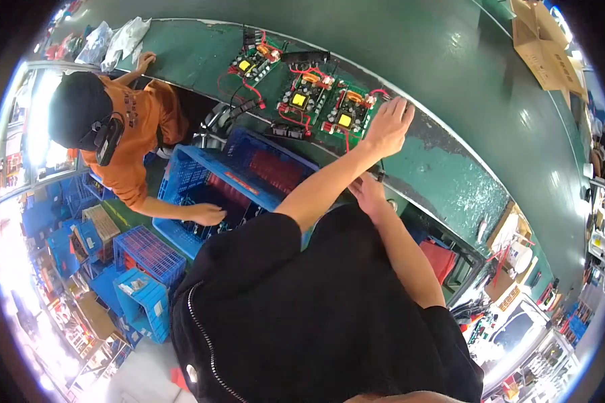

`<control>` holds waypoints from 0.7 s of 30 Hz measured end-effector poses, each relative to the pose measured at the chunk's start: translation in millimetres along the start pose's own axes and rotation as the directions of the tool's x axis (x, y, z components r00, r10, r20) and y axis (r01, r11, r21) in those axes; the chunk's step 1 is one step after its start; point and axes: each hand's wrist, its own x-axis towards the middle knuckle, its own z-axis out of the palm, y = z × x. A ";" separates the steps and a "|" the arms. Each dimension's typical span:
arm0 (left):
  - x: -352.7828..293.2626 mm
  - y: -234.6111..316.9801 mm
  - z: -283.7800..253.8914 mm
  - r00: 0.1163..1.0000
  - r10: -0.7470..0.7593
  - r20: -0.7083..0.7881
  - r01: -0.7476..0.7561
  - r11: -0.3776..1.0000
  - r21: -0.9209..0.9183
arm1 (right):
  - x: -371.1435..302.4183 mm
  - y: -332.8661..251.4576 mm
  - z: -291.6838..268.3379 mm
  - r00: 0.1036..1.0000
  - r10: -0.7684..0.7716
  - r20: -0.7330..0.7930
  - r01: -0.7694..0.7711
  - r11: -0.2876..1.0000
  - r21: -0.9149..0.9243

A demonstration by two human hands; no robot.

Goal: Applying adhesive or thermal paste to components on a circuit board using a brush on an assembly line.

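Observation:
My left hand point(391, 126) reaches over the right end of a green circuit board point(349, 111) with a yellow-topped transformer. Its fingers are bent together beside the red wires at the board's far corner. What they grip there is hidden. Close to my body, below the bench's near edge, my right hand point(370, 195) has its fingers drawn together next to a thin dark cable point(381, 169). I cannot make out what is in them. A second similar board point(301, 101) lies just left of the first, and a third board point(252, 65) sits farther left.
A co-worker in orange point(131, 114) stands at the left, one hand over a blue crate point(181, 181) in front of the green bench point(444, 168). Stacked blue crates point(148, 252) fill the left floor. Plastic bags point(124, 40) lie far left; a cardboard box point(541, 47) stands far right.

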 end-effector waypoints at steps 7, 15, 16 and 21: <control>-131.5 10.4 -34.3 0.864 -0.501 -0.040 0.454 0.813 -0.364 | 3.6 4.1 -10.6 0.987 0.149 0.052 -0.153 0.986 0.065; -202.3 -24.9 -68.2 0.780 -0.620 0.085 0.625 0.768 -0.141 | -32.7 -11.2 11.0 0.907 0.214 0.362 -0.181 0.976 -0.124; -172.2 -8.2 -76.3 0.432 -0.837 0.336 0.885 0.320 -0.339 | -38.3 -24.3 -0.2 0.889 0.113 0.445 -0.065 0.990 -0.123; -132.4 46.7 -76.7 0.478 -0.787 0.391 0.506 -0.117 -0.854 | -102.6 -74.2 -13.4 0.576 -0.044 0.816 -0.273 0.931 0.243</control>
